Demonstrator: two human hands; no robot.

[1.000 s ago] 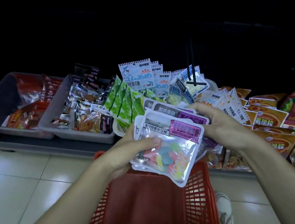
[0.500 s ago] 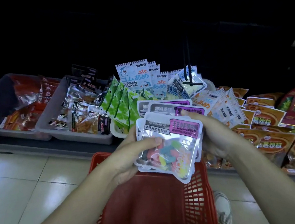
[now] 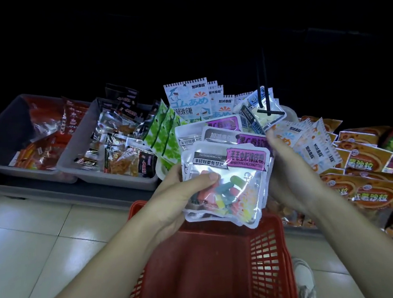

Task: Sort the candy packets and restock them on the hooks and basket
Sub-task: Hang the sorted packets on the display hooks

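Currently candy packets [image 3: 227, 169] are being sorted, gripped by left hand [image 3: 179, 197] and right hand [image 3: 289, 175], fingers curled. The far hook [image 3: 271, 113] must probably be reached next.

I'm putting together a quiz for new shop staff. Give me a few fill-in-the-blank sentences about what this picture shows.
1. The left hand and right hand hold a stack of candy packets above a ____ basket.
2. The left hand's ____ lies across the front packet.
3. The bins on the left are ____.

Missing words: red; thumb; grey.
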